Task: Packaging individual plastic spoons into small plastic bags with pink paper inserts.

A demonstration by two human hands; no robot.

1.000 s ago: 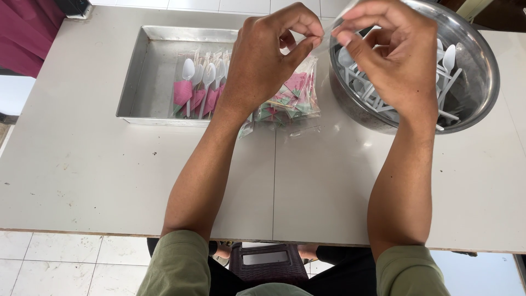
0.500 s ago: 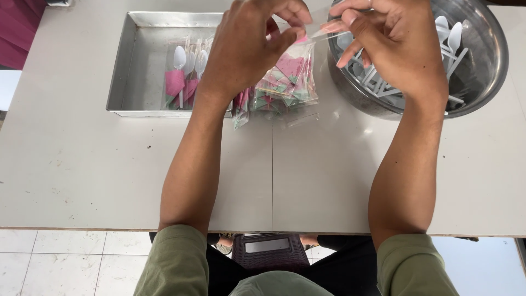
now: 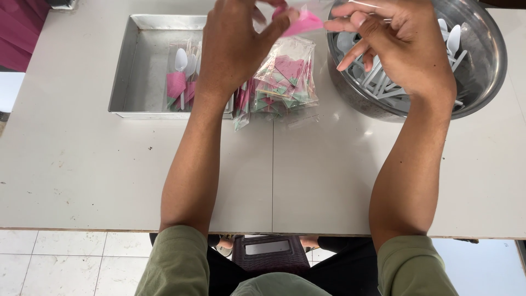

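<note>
Pink folded napkin in a thin clear plastic sleeve (image 3: 302, 21) is held above the white counter (image 3: 82, 164), pinched by the left hand (image 3: 235, 46); the right hand (image 3: 394, 44) steadies the sleeve's edge, fingers partly spread. Risk: slick film may slip or tear if tugged. Nearby: crinkly stack of filled sleeves (image 3: 282, 82), round steel bowl (image 3: 487, 77) of white plastic spoons (image 3: 452, 41).

Single head-worn view, looking steeply down, close over the white table (image 3: 82, 164), hands near top edge
</note>
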